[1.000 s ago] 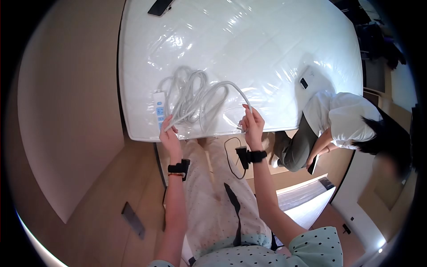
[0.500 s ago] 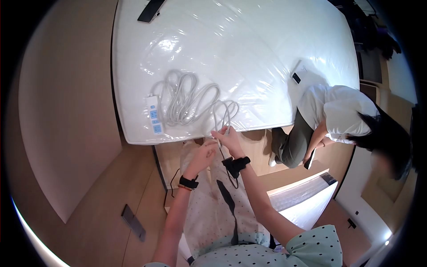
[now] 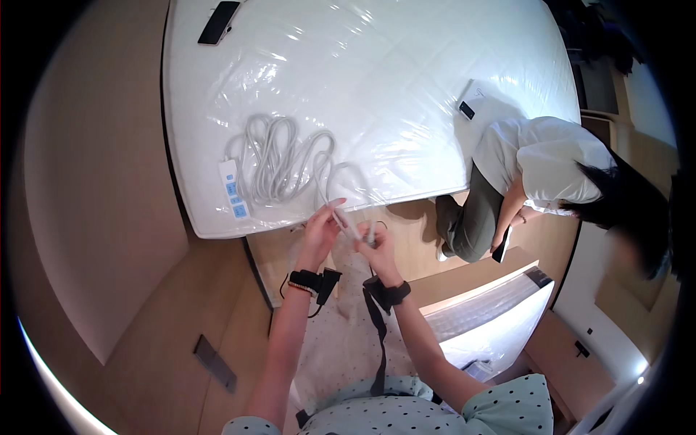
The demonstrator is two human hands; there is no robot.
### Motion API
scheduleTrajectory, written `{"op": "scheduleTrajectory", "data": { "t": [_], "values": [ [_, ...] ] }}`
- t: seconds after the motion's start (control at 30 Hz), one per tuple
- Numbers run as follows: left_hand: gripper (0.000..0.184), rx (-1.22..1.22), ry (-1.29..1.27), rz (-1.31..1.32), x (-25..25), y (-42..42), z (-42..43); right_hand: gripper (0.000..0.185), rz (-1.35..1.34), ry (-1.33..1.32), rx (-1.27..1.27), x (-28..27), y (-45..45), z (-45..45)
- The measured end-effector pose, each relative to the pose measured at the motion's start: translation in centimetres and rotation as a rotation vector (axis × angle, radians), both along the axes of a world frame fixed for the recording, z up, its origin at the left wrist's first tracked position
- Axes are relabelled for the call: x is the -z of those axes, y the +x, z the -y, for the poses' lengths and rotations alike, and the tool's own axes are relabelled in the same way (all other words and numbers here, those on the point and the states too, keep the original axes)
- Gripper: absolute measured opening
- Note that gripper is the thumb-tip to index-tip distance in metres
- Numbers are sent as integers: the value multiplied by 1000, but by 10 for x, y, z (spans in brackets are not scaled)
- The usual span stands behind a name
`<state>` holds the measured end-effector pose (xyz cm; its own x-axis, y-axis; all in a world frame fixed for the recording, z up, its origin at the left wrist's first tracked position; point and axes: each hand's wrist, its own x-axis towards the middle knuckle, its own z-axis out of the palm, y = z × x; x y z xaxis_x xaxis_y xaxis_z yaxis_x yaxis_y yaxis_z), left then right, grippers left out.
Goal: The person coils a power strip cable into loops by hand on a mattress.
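A white power strip (image 3: 233, 190) with blue-marked sockets lies near the corner of the plastic-wrapped mattress (image 3: 377, 87). Beside it, its pale grey cable (image 3: 274, 163) is spread in long loops that run to the mattress edge. My left hand (image 3: 322, 228) is closed on a stretch of this cable just off the edge. To its right, my right hand (image 3: 378, 249) has its fingers closed around the cable near its end; the plug itself is blurred and partly hidden. Each wrist wears a black strap with a small device.
A black phone (image 3: 219, 22) and a white box (image 3: 473, 98) lie on the mattress. At the right sits another person (image 3: 558, 159), bent over a phone. A second wrapped mattress (image 3: 500, 319) is behind them. A grey flat object (image 3: 214, 362) rests on the wooden surface at lower left.
My left hand has moved up and taken hold of the cable. The right hand has come down slightly with its part, drawing the cable off the mattress edge. The view has shifted a little.
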<state>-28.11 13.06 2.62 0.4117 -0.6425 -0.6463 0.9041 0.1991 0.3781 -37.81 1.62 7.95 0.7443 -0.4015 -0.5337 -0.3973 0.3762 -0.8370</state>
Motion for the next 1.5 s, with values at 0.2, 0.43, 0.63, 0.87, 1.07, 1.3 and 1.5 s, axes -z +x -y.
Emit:
{"op": "scheduleTrajectory", "data": {
  "t": [0.2, 0.43, 0.63, 0.87, 1.07, 1.3, 1.5],
  "values": [
    [34, 148, 347, 563, -17, -6, 4, 17, -195, -258, -182, 14, 17, 5],
    [40, 204, 503, 870, -6, 9, 1, 10, -97, 97, -159, 18, 15, -2],
    [31, 818, 524, 769, 48, -4, 7, 3, 51, 105, -181, -27, 12, 18],
    [22, 380, 567, 808, 4, -1, 10, 20, -80, -270, -13, -13, 10, 47],
    [23, 130, 385, 957, -27, -40, 17, 37, -339, -125, -51, 14, 34, 31],
    [23, 266, 190, 711, -10, -53, -6, 27, -473, 53, -202, 65, 21, 27],
    [20, 317, 386, 1044, -9, -46, -13, 18, -311, 376, 41, 85, 0, 18]
  ]
}}
